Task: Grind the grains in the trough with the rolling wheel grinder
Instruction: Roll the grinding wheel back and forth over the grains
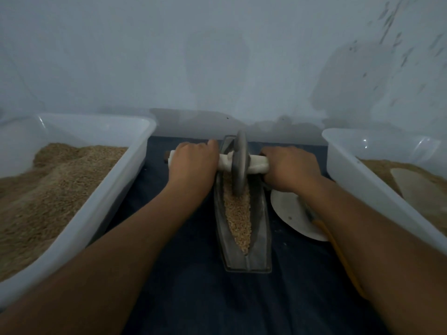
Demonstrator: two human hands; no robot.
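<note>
A boat-shaped metal trough [262, 228] lies lengthwise on a dark blue cloth, filled with tan grains [238, 213]. A grey grinding wheel [239, 163] stands upright in the trough's far half, its lower edge sunk in the grains. A handle wrapped in white cloth [258, 163] runs through the wheel's centre. My left hand [192, 163] grips the handle left of the wheel. My right hand [289, 168] grips it on the right side. Both arms reach forward on either side of the trough.
A white plastic tub [104, 189] heaped with grain stands at the left. A second white tub [362, 182] with grain and a pale scoop [418, 189] stands at the right. A white plate [290, 213] lies by the trough, under my right forearm. A pale wall rises just behind.
</note>
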